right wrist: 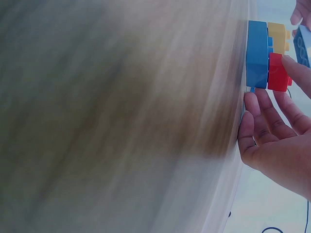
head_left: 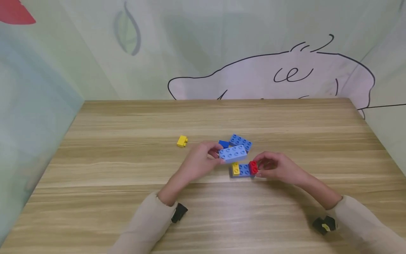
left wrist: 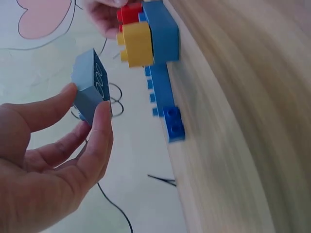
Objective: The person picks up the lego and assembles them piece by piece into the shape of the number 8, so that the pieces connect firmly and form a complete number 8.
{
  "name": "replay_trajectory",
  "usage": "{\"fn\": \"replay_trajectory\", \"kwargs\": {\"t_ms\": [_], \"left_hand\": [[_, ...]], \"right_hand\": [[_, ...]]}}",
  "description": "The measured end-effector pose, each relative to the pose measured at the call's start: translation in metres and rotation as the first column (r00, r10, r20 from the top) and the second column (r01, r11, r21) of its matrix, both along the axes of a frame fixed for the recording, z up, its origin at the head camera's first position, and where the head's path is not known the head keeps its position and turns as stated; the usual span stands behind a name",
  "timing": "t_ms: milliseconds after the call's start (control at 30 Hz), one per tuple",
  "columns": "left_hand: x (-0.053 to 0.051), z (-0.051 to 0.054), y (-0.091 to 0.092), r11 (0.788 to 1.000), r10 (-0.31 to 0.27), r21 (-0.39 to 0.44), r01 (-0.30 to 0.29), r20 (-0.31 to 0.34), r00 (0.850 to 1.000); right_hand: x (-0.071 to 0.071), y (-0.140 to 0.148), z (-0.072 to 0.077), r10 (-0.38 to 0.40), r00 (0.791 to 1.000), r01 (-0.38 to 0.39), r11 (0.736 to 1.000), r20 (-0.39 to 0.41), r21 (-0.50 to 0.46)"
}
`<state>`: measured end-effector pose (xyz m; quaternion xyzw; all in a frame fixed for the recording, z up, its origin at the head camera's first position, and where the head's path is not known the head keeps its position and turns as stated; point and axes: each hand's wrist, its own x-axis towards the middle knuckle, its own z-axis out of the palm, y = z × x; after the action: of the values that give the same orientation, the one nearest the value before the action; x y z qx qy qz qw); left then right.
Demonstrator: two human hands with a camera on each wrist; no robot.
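My left hand [head_left: 203,160] pinches a light blue brick [head_left: 233,154] between thumb and fingers, held up off the table; the left wrist view shows this brick [left wrist: 87,82] tilted, its hollow underside partly visible. Just below it in the head view, a blue brick [head_left: 244,169] lies on the table with a yellow brick [head_left: 235,169] on its left end and a red brick [head_left: 253,168] on its right end. My right hand [head_left: 282,168] grips the red end, thumb and fingers at its sides. In the right wrist view, a fingertip touches the red brick [right wrist: 278,73].
Behind the held brick lie another blue brick [head_left: 241,141] and a small dark blue brick [head_left: 223,144], partly covered by it. A small yellow brick [head_left: 182,141] lies on its side farther left. The wooden table [head_left: 127,155] ends at a wall with drawings [head_left: 253,42].
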<state>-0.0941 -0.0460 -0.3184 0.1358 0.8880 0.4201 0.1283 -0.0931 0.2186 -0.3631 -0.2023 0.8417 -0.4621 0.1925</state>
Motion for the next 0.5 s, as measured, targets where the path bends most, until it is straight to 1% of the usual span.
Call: {"fn": "replay_trajectory", "kwargs": {"t_ms": [100, 233, 300, 500], "left_hand": [[0.003, -0.002, 0.011, 0.999, -0.044, 0.015, 0.044, 0.001, 0.999], [0.006, -0.007, 0.021, 0.996, -0.085, 0.021, 0.085, -0.001, 0.996], [0.007, -0.010, 0.024, 0.995, -0.094, 0.015, 0.094, 0.003, 0.996], [0.009, -0.014, 0.028, 0.994, -0.109, 0.010, 0.109, -0.017, 0.994]], "right_hand": [[0.000, 0.000, 0.000, -0.002, 1.000, 0.002, 1.000, -0.001, 0.000], [-0.001, 0.000, -0.001, -0.002, 1.000, 0.002, 1.000, -0.001, -0.006], [-0.001, 0.000, -0.002, 0.000, 1.000, 0.000, 1.000, -0.001, -0.010], [-0.001, 0.001, -0.002, 0.005, 1.000, -0.005, 1.000, -0.008, -0.017]]}}
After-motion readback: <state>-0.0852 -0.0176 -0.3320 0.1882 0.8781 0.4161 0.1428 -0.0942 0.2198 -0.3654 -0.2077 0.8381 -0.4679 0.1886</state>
